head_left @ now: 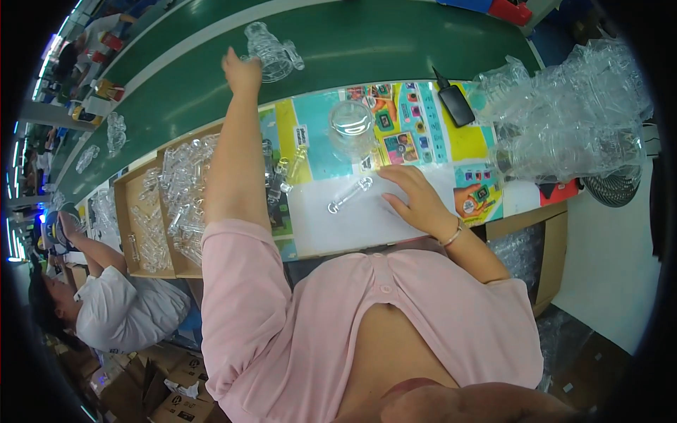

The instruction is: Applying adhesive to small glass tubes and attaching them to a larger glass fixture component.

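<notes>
The work surface is a table covered with a colourful mat, and behind it runs a green conveyor belt with a pale stripe along its far side. The belt lies mostly bare around the reaching hand. The white middle of the mat, between the two arms, is also fairly open, with only one clear tube lying on it. To the right the room narrows: a heap of clear plastic bags fills that end of the table.

The left hand stretches far forward over the belt. Its fingers are loosely spread and touch the near side of a clear plastic part that sits on the belt; I cannot tell whether they grip it or only rest against it. The right hand lies flat on the white part of the mat, fingers open and holding nothing, with the clear tube just beside its fingertips to the left.

One round clear jar stands on the mat beyond the right hand. One black device lies near the mat's far edge. Left of the left arm, a shallow cardboard tray holds many small clear pieces, too many and too jumbled to count. Another person in a white shirt works at the far left.
</notes>
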Available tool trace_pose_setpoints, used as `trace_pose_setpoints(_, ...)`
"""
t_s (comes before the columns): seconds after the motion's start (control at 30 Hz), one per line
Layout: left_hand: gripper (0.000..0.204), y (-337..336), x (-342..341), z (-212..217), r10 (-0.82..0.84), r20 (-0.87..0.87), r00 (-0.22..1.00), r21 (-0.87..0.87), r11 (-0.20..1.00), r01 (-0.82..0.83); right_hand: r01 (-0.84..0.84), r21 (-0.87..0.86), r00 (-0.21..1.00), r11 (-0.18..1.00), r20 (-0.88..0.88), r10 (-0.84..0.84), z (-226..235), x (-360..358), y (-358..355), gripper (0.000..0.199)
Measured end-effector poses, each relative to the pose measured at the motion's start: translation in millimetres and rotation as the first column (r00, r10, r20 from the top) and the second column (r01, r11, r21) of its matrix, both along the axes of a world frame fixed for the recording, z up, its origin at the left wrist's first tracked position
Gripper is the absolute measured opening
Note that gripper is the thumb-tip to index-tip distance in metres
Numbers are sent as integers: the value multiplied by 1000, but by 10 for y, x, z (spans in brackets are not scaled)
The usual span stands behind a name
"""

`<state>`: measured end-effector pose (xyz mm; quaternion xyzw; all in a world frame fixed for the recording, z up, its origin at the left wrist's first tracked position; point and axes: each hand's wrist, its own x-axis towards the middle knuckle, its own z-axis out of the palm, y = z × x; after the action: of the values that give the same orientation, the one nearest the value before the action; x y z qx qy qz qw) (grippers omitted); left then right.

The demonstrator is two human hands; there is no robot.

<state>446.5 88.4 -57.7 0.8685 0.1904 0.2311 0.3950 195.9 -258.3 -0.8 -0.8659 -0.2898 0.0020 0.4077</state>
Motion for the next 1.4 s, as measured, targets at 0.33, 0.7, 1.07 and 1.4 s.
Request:
trace_pose_setpoints(0.33,74,-813,-1260,662,-874,320,366,-604,109,790,-143,-39,985,989,-106,138,-253,169,119,28)
trace_pose_setpoints(0.7,78,-1248,-1968,592,-738,189,648,-619,422,662,151,785,966,601,-245,77,206,-209,-290,31)
trace_pose_setpoints(1.07,86,-1649,-3292,1272,-582,389,714,-577,450,681,188,810,914,556,-352,203,640,-501,-202,52)
trace_pose_setpoints(1.4,88,-1704,-3321,1290,-620,380,686,-610,389,690,-21,723,975,690,-138,175,658,-511,-250,37)
